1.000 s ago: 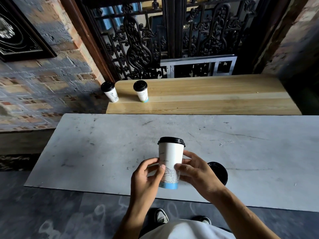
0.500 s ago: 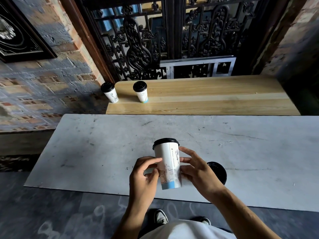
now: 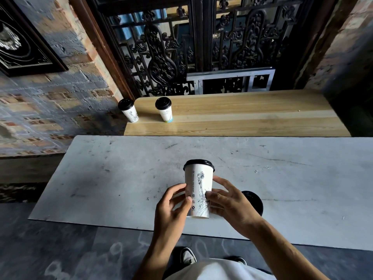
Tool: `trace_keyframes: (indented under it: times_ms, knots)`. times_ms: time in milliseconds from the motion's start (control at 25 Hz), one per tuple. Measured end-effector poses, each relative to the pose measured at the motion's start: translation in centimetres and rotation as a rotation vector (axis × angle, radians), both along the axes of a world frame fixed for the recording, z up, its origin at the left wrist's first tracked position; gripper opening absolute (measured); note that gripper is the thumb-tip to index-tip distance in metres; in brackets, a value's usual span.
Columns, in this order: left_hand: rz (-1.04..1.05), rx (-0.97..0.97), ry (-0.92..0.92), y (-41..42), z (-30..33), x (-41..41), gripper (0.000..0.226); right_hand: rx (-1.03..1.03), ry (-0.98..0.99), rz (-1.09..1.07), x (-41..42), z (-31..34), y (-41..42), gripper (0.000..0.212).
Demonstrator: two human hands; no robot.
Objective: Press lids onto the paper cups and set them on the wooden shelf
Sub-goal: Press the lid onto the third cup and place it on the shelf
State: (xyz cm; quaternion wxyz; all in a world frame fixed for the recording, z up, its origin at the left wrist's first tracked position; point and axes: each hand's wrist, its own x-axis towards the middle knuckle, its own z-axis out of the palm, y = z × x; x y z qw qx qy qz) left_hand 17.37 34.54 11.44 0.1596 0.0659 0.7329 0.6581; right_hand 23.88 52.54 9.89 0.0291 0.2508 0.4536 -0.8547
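A white paper cup (image 3: 198,186) with a black lid and a line drawing is held upright over the near part of the grey table (image 3: 121,178). My left hand (image 3: 171,207) grips its lower left side and my right hand (image 3: 228,203) its lower right side. Behind my right hand another black-lidded cup (image 3: 254,202) is mostly hidden. Two lidded cups (image 3: 129,111) (image 3: 164,110) stand at the left end of the wooden shelf (image 3: 252,116).
An ornate black metal screen (image 3: 181,47) and a small metal frame (image 3: 232,79) rise behind the shelf. Brick wall (image 3: 50,98) lies to the left. My shoes (image 3: 187,256) show on the dark floor under the table's near edge.
The cup has been turned in my hands, so the drawing and printed symbols face me instead of the blue band. It was tilted left half a second ago and stands upright now.
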Motion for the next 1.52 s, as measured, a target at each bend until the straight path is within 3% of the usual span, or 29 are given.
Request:
trace_keyframes:
  times_ms: [480, 760, 920, 1120, 1280, 1400, 1520]
  knots:
    - [0.019, -0.055, 0.049, 2.1, -0.4, -0.7, 0.038, 0.13, 0.009, 0.066, -1.0, 1.0, 2.8, 0.045]
    - [0.009, -0.089, 0.033, 4.1, -0.9, -4.1, 0.031, 0.459, 0.018, 0.314, -5.9, 2.0, 6.1, 0.048]
    - [-0.082, -0.13, -0.001, 6.5, -3.0, -10.1, 0.036, 0.504, -0.021, 0.315, -11.2, 0.3, 8.4, 0.037]
    - [-0.212, -0.202, -0.076, 11.6, -7.0, -20.8, 0.035, 0.733, -0.141, 0.244, -20.3, -3.4, 11.9, 0.051]
    - [-0.345, -0.187, -0.14, 15.8, -11.8, -30.5, 0.072, 0.891, -0.11, 0.186, -29.3, -7.6, 15.7, 0.065]
    - [-0.339, -0.16, -0.051, 20.0, -15.4, -37.4, 0.068, 0.901, -0.039, 0.111, -35.9, -12.3, 18.6, 0.073]
    - [-0.251, -0.139, 0.093, 23.8, -19.3, -43.4, 0.06, 0.902, 0.029, 0.028, -41.3, -16.4, 20.9, 0.067]
